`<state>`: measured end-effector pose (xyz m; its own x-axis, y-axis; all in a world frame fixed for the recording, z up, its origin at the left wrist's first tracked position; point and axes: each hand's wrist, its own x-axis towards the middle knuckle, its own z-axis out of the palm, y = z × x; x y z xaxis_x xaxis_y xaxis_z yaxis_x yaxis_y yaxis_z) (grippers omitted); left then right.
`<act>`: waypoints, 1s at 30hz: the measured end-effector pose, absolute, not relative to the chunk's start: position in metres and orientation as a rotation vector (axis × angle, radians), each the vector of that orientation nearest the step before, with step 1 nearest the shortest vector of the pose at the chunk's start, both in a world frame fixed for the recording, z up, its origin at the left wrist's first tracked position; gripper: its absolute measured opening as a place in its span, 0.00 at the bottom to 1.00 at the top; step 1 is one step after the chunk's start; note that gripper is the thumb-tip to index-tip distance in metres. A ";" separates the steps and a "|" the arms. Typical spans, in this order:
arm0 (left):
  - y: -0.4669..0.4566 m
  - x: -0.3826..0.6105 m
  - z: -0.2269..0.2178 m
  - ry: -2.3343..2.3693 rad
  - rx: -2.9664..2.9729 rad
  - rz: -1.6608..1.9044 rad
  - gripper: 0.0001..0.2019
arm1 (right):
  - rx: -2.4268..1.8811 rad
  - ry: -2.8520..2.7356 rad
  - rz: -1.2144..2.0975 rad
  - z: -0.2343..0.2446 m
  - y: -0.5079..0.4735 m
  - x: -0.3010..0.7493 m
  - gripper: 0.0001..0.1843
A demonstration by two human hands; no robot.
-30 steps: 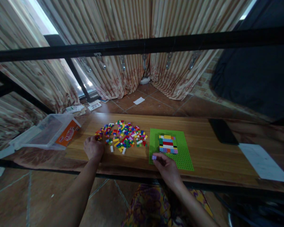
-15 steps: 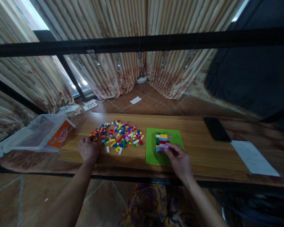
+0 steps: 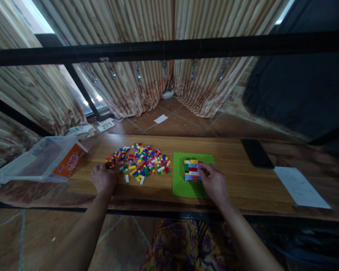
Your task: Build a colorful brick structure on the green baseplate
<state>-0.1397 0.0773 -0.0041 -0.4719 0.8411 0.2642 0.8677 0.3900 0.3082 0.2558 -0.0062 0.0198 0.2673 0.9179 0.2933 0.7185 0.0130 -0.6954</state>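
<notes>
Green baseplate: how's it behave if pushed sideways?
The green baseplate looks thin but flat, so probably fairly stiff. It would likely slide over the smooth-looking wooden tabletop. The brick build on it sits low and broad, so probably rides along without tipping.

The right hand (image 3: 214, 183), a second ago at the green plate's (image 3: 180, 187) near left edge, now holds its purple brick (image 3: 198, 166) toward the block's (image 3: 191, 174) far right part, covering its right side.
</notes>
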 end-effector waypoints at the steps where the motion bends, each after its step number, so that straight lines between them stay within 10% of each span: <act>1: 0.077 -0.139 -0.004 -2.565 -1.581 -0.626 0.20 | -1.753 -1.533 0.305 0.019 -0.004 0.257 0.17; 30: 0.078 -0.138 -0.003 -2.592 -1.561 -0.622 0.19 | -1.837 -1.400 0.351 0.003 0.031 0.262 0.27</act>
